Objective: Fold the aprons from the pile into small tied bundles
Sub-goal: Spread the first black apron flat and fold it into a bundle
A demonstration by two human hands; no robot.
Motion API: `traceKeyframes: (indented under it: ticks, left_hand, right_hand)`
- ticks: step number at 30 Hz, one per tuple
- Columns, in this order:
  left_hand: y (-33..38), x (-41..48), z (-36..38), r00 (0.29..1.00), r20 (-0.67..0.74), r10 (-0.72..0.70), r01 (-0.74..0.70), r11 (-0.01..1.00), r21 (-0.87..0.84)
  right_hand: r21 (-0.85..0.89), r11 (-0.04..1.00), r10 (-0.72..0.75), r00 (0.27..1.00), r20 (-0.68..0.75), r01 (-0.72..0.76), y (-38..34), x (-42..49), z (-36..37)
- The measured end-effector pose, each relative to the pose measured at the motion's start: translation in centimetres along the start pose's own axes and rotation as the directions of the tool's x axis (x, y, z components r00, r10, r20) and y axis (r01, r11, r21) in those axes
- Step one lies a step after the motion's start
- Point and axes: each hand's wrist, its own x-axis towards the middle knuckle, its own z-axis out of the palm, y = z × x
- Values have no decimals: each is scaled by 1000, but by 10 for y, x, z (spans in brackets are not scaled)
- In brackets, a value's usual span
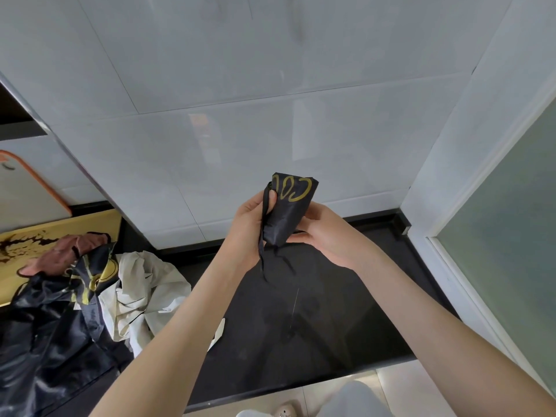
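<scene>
A black apron bundle point(288, 206) with yellow lettering is held up above the black counter point(346, 311), folded into a small packet. My left hand point(248, 227) grips its left edge, thumb pressing a black strap that hangs down below the bundle. My right hand point(328, 233) holds the bundle's lower right side from behind. Thin black ties dangle under the packet. On the counter's left lies the pile of aprons point(66, 302): dark navy, white and pink cloth heaped loosely.
A white tiled wall point(240, 130) rises behind the counter. A frosted glass door point(511, 236) stands at the right. A cutting board with an orange rim point(33, 191) and a yellow board point(60, 224) lean at the far left.
</scene>
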Motion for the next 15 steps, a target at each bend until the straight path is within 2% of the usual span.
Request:
traceKeyframes:
  ticks: [3, 7, 10, 12, 15]
  left_hand:
    - [0, 0, 1, 1000, 22, 1, -3, 996, 93]
    - [-2, 2, 5, 1000, -5, 15, -14, 985, 171]
    - [-5, 6, 6, 997, -62, 55, -36, 962, 270]
    - [-12, 10, 2, 988, -129, 89, -31, 917, 397]
    - [-21, 14, 0, 962, -241, 126, 7, 874, 486]
  right_hand:
    - [9, 998, 54, 999, -5, -54, 2, -1, 4]
    - [160, 977, 141, 990, 9, -141, 10, 2, 6]
    - [160, 970, 197, 976, -95, -181, 5, 1, 8]
    - [83, 974, 226, 943, -243, -212, 0, -2, 7]
    - [-266, 932, 156, 936, -315, -245, 2, -8, -5]
